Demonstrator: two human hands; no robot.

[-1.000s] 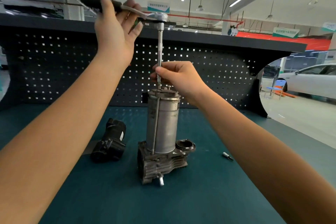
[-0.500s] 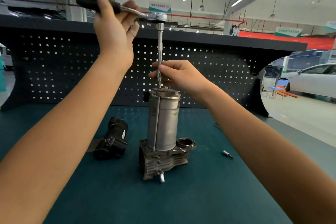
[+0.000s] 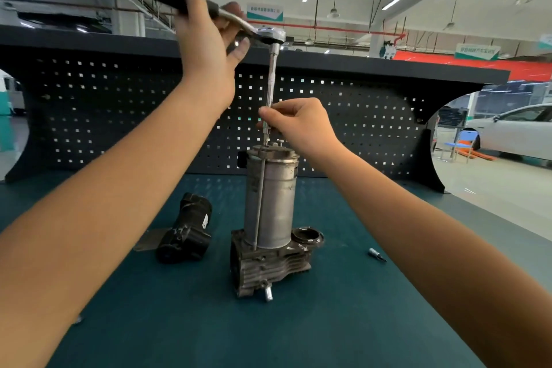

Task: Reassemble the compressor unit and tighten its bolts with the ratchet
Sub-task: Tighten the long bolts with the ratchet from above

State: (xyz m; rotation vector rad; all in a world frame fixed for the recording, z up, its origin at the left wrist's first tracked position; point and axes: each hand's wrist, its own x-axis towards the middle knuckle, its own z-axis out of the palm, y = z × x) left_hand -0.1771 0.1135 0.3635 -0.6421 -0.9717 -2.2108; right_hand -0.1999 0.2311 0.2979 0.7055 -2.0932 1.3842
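Observation:
The compressor unit (image 3: pixel 273 206) stands upright on the green bench mat: a grey metal cylinder on a finned cast base, with a long bolt running down its left side. A ratchet (image 3: pixel 268 34) with a black handle sits high above it, joined to a long vertical extension bar (image 3: pixel 271 81) that reaches down to the cylinder's top cap. My left hand (image 3: pixel 206 48) grips the ratchet handle. My right hand (image 3: pixel 298 125) pinches the lower end of the extension bar just above the cap.
A black plastic compressor part (image 3: pixel 186 233) lies left of the unit on a thin grey sheet. A small loose bit (image 3: pixel 377 254) lies on the mat to the right. A dark pegboard (image 3: pixel 119 116) walls the bench's far edge. A white car (image 3: pixel 513 131) stands far right.
The ratchet handle has swung slightly, its outer end now higher and nearer. My right hand stays pinching the bar. The camera view has shifted a little.

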